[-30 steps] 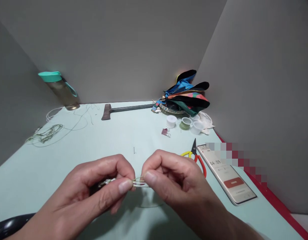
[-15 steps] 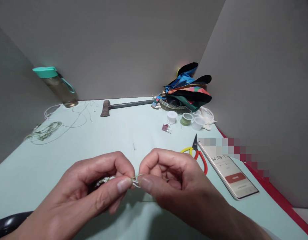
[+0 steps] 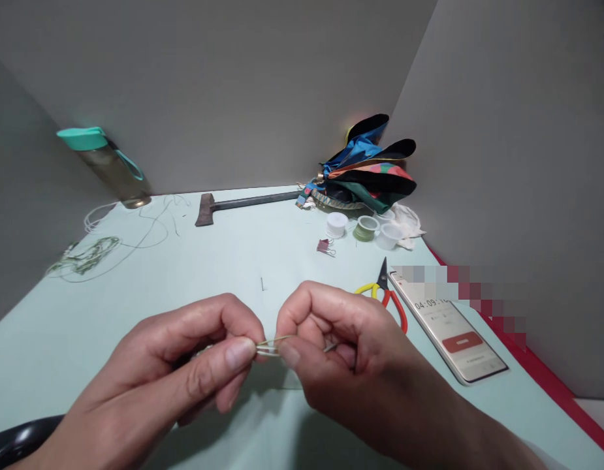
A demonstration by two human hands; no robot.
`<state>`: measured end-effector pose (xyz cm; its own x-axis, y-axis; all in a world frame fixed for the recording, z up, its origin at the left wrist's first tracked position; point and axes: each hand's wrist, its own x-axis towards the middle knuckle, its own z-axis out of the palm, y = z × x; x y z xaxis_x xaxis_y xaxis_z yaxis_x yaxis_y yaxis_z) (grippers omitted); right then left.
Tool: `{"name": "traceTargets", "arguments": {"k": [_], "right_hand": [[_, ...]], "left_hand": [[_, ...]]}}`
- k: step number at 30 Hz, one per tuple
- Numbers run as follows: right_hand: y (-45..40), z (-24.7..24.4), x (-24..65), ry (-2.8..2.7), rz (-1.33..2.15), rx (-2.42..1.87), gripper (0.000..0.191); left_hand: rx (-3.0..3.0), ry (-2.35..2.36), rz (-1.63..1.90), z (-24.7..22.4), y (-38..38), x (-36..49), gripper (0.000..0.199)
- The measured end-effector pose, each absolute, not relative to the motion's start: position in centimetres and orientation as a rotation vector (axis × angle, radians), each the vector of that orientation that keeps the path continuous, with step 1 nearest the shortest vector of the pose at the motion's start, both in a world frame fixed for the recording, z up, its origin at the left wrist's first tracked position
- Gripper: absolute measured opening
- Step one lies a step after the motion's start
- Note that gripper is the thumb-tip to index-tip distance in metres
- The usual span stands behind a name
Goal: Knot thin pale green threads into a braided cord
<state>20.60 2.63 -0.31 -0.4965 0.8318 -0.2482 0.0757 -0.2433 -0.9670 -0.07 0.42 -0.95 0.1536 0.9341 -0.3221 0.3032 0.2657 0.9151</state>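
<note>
Clearly, both hands worked close together above the near part of the pale table (image 3: 223, 261), joined by a few thin strings (image 3: 267, 350) stretched across the small gap between them. The left hand (image 3: 169, 365) pinched one end, its thumb pressed down against the bent forefinger, and a bit of whitish material showed dimly behind that thumb. The right hand (image 3: 350, 352) gripped the other end between thumb and forefinger, with the remaining fingers curled inward and a pale strand showing among them. The strings were white and greenish, and one green strand rose a little above the others beside the right thumb.

Just beyond the right hand lay the scissors (image 3: 382, 281), their red and yellow handles partly hidden by it, and beside them a phone (image 3: 451, 326) with a lit screen. Farther back stood a white spool (image 3: 336, 225), a green spool (image 3: 365, 229) and a clear spool (image 3: 388, 236), with a dark red clip (image 3: 324, 245) in front. An axe (image 3: 255, 200) lay along the back edge, its handle reaching toward a colourful umbrella (image 3: 367, 173). Over on the left, a tangle of green cord (image 3: 93, 256) lay in front of a tilted bottle (image 3: 108, 171).
</note>
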Motion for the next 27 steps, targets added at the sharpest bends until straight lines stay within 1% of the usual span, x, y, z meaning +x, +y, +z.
{"name": "traceTargets", "arguments": {"k": [7,11,16,20,22,27], "right_hand": [[2.4,-0.3,20.9,-1.417,1.815,-0.988,0.023],[2.4,-0.7,21.1,-1.376,1.863,-0.912,0.018],[2.7,-1.1,21.0,-1.387,1.837,-0.838,0.017],[2.7,-1.5,20.8,-1.394,1.819,-0.806,0.016],[2.8,-1.6,20.8,-1.447,1.732,-0.839,0.016],[3.5,-1.7,21.5,-1.754,1.170,-0.838,0.017]], "left_hand": [[1.155,1.319,0.669,-0.5,0.3,0.3,0.050],[1.176,1.333,0.696,-0.6,0.2,0.4,0.049],[1.271,1.428,0.797,-0.3,0.3,1.3,0.031],[1.281,1.462,0.830,0.0,0.3,2.0,0.025],[1.279,1.461,0.833,0.0,0.2,2.1,0.025],[1.330,1.395,0.753,-0.3,0.1,1.6,0.031]]}}
